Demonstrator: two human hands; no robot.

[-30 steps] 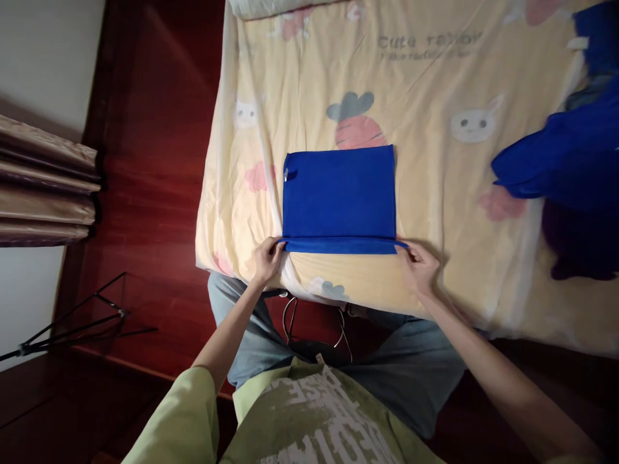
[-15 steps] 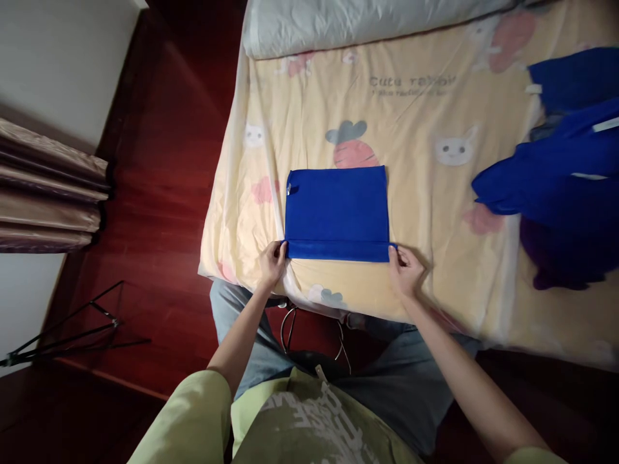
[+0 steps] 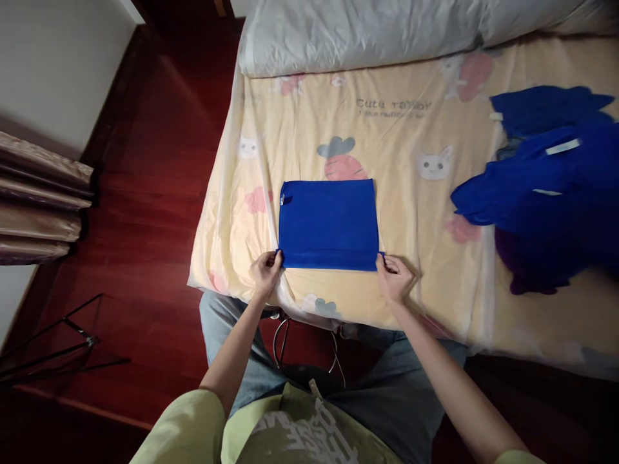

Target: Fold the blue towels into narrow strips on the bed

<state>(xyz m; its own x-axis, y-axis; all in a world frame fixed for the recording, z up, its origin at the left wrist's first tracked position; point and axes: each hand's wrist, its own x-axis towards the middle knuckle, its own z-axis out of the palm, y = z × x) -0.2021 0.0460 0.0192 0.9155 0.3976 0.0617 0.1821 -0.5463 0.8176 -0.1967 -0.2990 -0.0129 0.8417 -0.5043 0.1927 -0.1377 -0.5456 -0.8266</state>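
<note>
A blue rectangular cloth (image 3: 329,222) lies flat on the patterned bed sheet (image 3: 300,148), with a small white tag near its upper left corner. A narrow folded strip runs along its near edge. My left hand (image 3: 267,269) pinches the near left corner of the cloth between thumb and fingers. At the near right corner, my right hand (image 3: 394,276) pinches the cloth in the same way, with its other fingers curled in.
More blue cloths (image 3: 546,174) lie in a loose heap at the right, with a dark purple one (image 3: 522,261) under them. A grey quilt (image 3: 358,35) spans the far side. A black stand (image 3: 77,328) is on the floor at left.
The view has shifted, so the bed and heap appear further left and lower. Both hands still hold the cloth's near corners, and the strip along its near edge looks flatter.
</note>
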